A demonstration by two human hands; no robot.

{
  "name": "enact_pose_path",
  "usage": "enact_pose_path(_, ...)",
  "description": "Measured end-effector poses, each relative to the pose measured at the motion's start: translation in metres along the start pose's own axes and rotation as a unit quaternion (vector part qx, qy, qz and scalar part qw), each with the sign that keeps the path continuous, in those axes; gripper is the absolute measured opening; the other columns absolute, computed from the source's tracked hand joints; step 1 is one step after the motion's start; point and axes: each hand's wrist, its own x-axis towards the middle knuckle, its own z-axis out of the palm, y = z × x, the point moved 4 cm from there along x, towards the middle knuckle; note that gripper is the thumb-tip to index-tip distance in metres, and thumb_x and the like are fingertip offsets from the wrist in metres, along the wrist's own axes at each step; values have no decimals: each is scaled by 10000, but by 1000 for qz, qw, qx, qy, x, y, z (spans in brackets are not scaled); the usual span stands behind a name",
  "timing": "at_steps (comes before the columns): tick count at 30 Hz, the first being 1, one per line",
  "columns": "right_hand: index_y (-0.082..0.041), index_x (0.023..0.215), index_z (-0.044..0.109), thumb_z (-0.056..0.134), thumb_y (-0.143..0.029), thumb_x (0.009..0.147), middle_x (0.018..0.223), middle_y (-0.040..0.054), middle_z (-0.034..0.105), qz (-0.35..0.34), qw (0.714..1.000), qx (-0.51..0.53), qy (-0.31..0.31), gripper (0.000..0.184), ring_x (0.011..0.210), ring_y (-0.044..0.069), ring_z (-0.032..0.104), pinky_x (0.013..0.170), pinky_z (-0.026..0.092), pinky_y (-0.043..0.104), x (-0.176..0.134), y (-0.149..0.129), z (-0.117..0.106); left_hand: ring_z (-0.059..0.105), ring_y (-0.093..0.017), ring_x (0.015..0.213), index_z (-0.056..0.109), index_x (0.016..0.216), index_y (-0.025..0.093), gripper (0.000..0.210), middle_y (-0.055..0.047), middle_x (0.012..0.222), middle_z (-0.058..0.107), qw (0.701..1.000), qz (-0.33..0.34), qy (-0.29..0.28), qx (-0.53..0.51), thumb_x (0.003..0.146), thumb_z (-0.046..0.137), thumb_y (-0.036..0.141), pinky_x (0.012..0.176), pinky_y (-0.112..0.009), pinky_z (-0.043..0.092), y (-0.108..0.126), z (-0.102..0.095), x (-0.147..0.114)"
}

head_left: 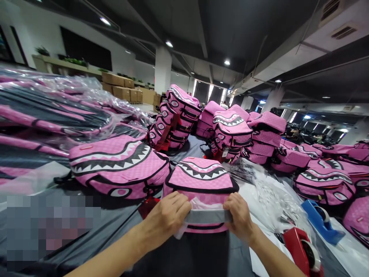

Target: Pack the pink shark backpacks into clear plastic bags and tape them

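In front of me a small pink bag [201, 184] with a black-and-white shark-mouth print lies on the dark cloth. Its near side is opened, showing a grey strip of lining [206, 216] and crumpled white tissue [198, 204]. The fingers of my left hand [171, 211] are closed over the left end of this opening's edge. My right hand [240, 215] grips the same edge at the right end. Both thumbs are hidden from view. Just left of the bag rests a larger pink backpack [118, 165] with the same print, near a red tag [148, 207].
Plastic-wrapped bags [52, 119] are heaped at the left. Behind stand stacked pink bags [178, 115] and another pile [232, 130]. To the right lie clear plastic bags [271, 196], a red tape dispenser [301, 246] and a blue one [321, 221]. Cartons [121, 92] stand far back.
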Motion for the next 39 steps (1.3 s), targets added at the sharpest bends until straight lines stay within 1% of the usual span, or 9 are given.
enact_pose_path(4,-230,852,422,359,-136,924,700,-8,443,15,999,-30,41,134,637,179,416,615,285,317,-3,7,-1,565,-179,745,489,993,196,157,-8,838,599,989,-16,-133,-71,879,539,100,695,-302,465,0,4,-11)
enact_pose_path(8,-223,929,439,519,-413,950,750,-7,514,1,997,24,-69,207,660,174,473,654,323,320,-6,-4,9,551,-159,696,505,944,203,274,6,764,572,997,10,-64,-40,876,389,-35,708,-289,476,-10,2,-20)
enact_pose_path(11,-221,989,435,584,-358,952,789,3,567,-19,992,45,-113,206,703,177,506,676,353,313,-13,-8,10,551,-167,663,513,891,209,278,4,709,567,999,30,22,3,889,371,-28,712,-315,491,-9,0,-23)
enact_pose_path(16,-222,1012,447,457,-119,936,785,19,567,-44,988,57,-136,128,732,188,510,689,397,309,-32,0,8,586,-164,681,561,910,193,198,-5,739,606,998,5,-59,-13,879,420,58,862,-351,513,18,10,-34)
enact_pose_path(25,-237,946,474,426,-86,848,739,12,521,77,994,-48,57,186,672,193,490,660,379,340,-89,-25,47,610,-156,701,579,883,197,275,-13,725,664,995,-86,40,37,928,382,11,930,-398,506,43,42,-77)
enact_pose_path(29,-209,980,519,521,-257,844,766,43,591,78,996,-6,-40,143,691,219,543,649,454,370,-124,-44,64,656,-157,694,592,901,213,289,-7,731,688,984,-168,17,50,905,384,13,917,-404,535,67,69,-116)
enact_pose_path(32,-157,1127,549,499,-406,898,888,104,664,87,990,41,-100,342,820,268,613,737,513,436,-144,-50,63,714,-187,811,622,999,215,256,-16,813,735,974,-221,4,38,912,429,71,985,-415,521,90,78,-149)
enact_pose_path(36,-172,1202,553,483,-146,978,805,40,671,87,987,16,-135,236,743,194,615,701,473,349,-144,-45,58,719,-225,1025,544,1290,133,367,-103,1054,765,980,-199,-23,0,926,546,176,1076,-424,477,100,66,-164)
enact_pose_path(39,-186,1049,614,572,-168,980,725,7,638,95,975,-20,-202,82,669,171,570,653,413,327,-134,-40,62,735,-166,899,503,1332,108,383,-69,956,764,982,-179,-58,-24,950,525,119,1112,-404,449,87,57,-152)
